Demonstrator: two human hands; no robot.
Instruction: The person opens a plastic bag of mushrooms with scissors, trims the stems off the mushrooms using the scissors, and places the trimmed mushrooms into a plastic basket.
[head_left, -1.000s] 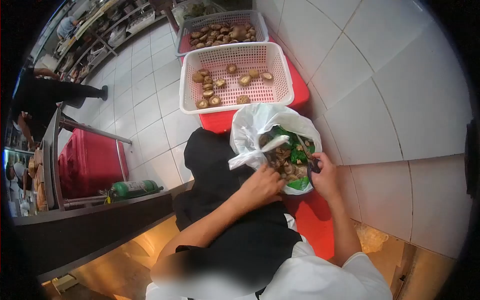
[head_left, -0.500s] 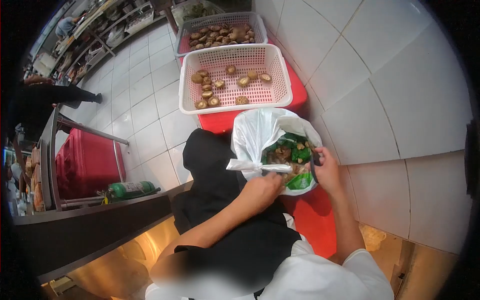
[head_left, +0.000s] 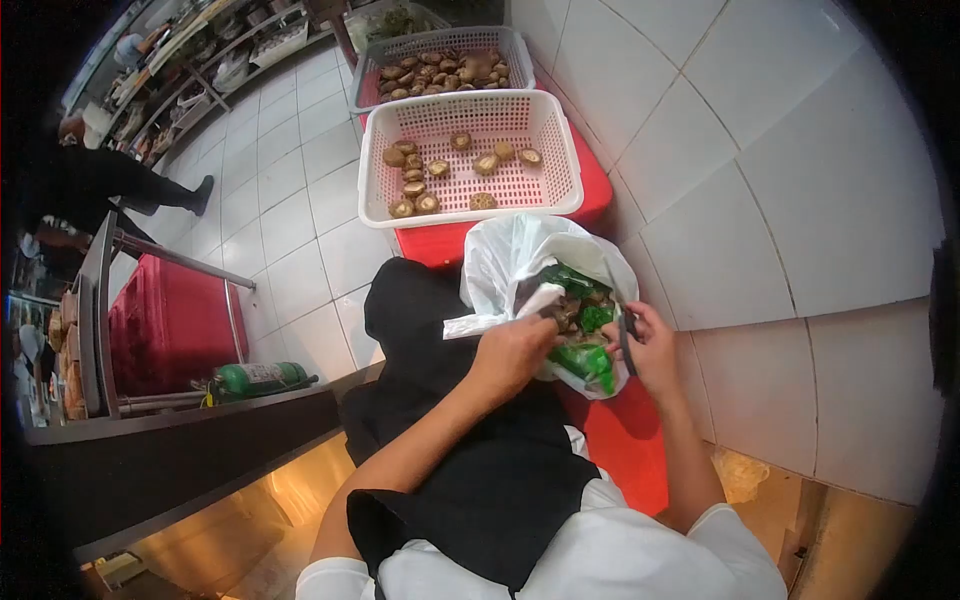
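Observation:
A white plastic bag (head_left: 510,260) holding mushroom pieces and green packaging rests on the red surface (head_left: 620,440) in front of me. My left hand (head_left: 515,350) is at the bag's mouth, its fingers pinched on a brown mushroom (head_left: 562,313). My right hand (head_left: 650,350) grips dark-handled scissors (head_left: 622,318) at the bag's right edge, blades pointing up. Beyond the bag stands a white basket (head_left: 560,190) with several mushrooms scattered in it.
A grey basket (head_left: 372,70) full of mushrooms sits behind the white one. A tiled wall (head_left: 780,180) runs along the right. To the left are a tiled floor, a red bin (head_left: 170,330), a green cylinder (head_left: 255,377), and a person in black (head_left: 120,175).
My left hand has lifted from the bag's lower rim up to its opening and now pinches a mushroom. The bag has slumped slightly. The person at left has shifted.

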